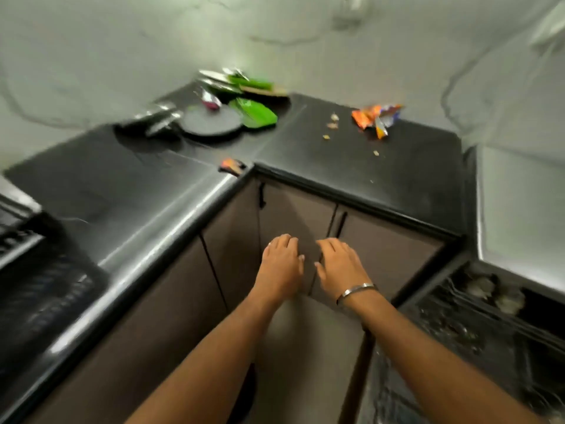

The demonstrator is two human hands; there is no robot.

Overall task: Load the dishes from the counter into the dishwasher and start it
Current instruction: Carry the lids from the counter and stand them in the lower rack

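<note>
A pile of dishes lies in the far corner of the black counter (122, 185): a dark round plate (211, 122), green plates (255, 113), more green and steel dishes (241, 84) behind, and steel utensils (156, 117) to the left. My left hand (282, 263) and my right hand (339, 264), with a steel bangle on the wrist, hover side by side in front of the brown cabinet doors, below the counter edge. Both hands hold nothing and their fingers are loosely spread. The open dishwasher rack (477, 328) sits at the lower right. The view is blurred.
Orange snack wrappers (377, 116) and crumbs lie on the counter's right section. A small orange wrapper (232, 165) sits at the inner counter corner. A steel appliance top (519, 203) is at the right. A dark rack or stove (36, 283) fills the left edge.
</note>
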